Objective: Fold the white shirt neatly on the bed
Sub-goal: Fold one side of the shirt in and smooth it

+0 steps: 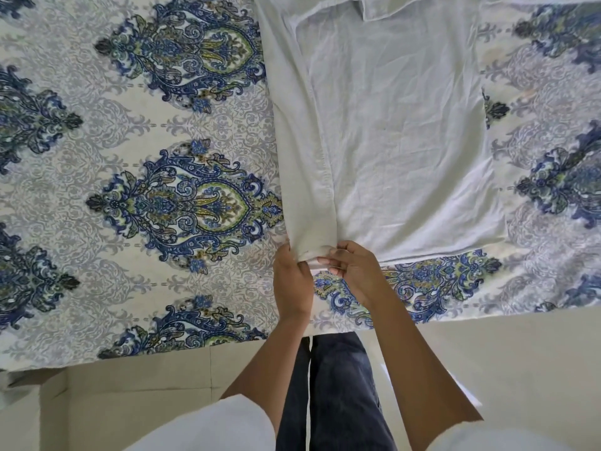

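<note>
Nearest the viewer, dark trousers (338,385) and a tiled floor (146,402) fill the lower frame. At the near edge of the bed (97,340), the left hand (292,281) and right hand (354,271) meet on the cuff (313,246) of a long sleeve (300,141). The fingers of both hands are curled onto the cuff and pinch it; the fingertips under the fabric are hidden.

The white shirt (406,141) lies flat on the patterned bedsheet (130,92), right of centre, hem near. The held sleeve runs far to near along the shirt's left side.

Risk: pulling hard on the cuff would likely drag the shirt body toward the near edge and skew the left fold line. Letting go with one hand early could let the cuff twist or slide off the bed.

Limits: what appears to be the collar (390,9) is cut off by the far frame edge, as are the shoulders. The other sleeve cannot be located. Whether the shirt lies front up or front down cannot be determined.
</note>
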Demonstrator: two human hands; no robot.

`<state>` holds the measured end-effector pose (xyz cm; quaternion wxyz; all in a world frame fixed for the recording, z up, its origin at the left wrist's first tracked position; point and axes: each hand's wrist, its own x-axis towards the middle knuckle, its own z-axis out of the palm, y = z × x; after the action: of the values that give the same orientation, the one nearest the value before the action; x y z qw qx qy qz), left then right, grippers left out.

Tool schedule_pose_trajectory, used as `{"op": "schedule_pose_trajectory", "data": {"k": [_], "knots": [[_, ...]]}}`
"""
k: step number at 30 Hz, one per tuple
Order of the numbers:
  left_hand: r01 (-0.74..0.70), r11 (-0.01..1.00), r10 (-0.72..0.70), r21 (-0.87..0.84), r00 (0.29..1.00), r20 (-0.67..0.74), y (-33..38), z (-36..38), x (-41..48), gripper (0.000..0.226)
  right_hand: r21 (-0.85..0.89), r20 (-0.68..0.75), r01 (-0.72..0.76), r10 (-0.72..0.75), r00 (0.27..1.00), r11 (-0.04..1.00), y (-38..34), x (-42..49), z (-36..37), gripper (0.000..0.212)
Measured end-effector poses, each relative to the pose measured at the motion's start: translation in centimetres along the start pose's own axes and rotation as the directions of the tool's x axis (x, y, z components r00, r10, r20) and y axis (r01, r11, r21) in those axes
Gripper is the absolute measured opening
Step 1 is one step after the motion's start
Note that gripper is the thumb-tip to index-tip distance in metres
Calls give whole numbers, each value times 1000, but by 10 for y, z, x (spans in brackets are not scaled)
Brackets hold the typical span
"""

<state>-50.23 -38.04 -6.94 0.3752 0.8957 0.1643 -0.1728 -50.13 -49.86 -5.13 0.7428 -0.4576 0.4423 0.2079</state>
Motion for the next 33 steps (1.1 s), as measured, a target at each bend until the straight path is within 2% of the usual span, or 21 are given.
{"op": "schedule_pose_trajectory", "data": {"k": [3, 5, 7, 8, 10, 12, 14, 16, 18, 20, 23, 26, 28, 29, 30, 33], "knots": [[-1, 996, 2, 92, 1000, -7, -8, -1, 0, 17, -201, -195, -15, -25, 981, 979, 11, -1, -4, 15], [-30, 992, 32, 124, 999, -8, -11, -1, -4, 19, -251, -410, -98, -14, 912, 963, 20, -2, -13, 12], [-55, 995, 57, 83, 998, -23, -14, -4, -8, 21, -131, -583, -166, 59, 810, 977, 28, -5, -26, 15], [-40, 999, 40, 22, 999, -16, -16, -5, -9, 20, -1, -614, -153, 120, 780, 988, 30, -7, -33, 17], [57, 988, -52, -147, 998, 36, -18, -8, -8, 16, 297, -547, -39, 203, 812, 954, 31, -11, -42, 16], [195, 915, -170, -354, 980, 100, -17, -9, -6, 20, 461, -462, 85, 157, 873, 883, 29, -14, -50, 18], [337, 766, -289, -547, 941, 176, -15, -10, -6, 22, 521, -417, 149, 98, 904, 840, 25, -16, -58, 21], [421, 612, -356, -670, 903, 242, -13, -12, -11, 20, 546, -364, 149, 73, 929, 825, 21, -14, -65, 25], [426, 552, -348, -717, 899, 265, -14, -10, -18, 31, 515, -279, 94, 63, 958, 852, 16, -11, -71, 25], [394, 603, -331, -693, 915, 232, -15, -6, -20, 37, 430, -156, 38, 33, 987, 902, 12, -9, -72, 21], [270, 772, -251, -575, 961, 114, -13, 0, -15, 29, 357, -19, -18, 26, 999, 934, 9, -8, -69, 18], [137, 913, -175, -384, 982, -67, -11, 5, -11, 23, 316, -55, -6, 25, 998, 949, 9, -2, -63, 19], [117, 944, -179, -309, 967, -181, -8, 9, -10, 10, 294, -102, 24, 7, 995, 955, 12, 2, -63, 18], [150, 928, -224, -341, 956, -188, -9, 11, -8, 8, 290, -118, 34, 0, 993, 956, 13, 2, -63, 19], [203, 877, -292, -434, 945, -147, -9, 13, -5, 10, 287, -130, 45, -7, 991, 957, 14, 2, -64, 20], [337, 572, -432, -748, 899, 75, -8, 13, -6, 15, 256, -125, 76, -45, 991, 964, 17, 1, -65, 21]]}}
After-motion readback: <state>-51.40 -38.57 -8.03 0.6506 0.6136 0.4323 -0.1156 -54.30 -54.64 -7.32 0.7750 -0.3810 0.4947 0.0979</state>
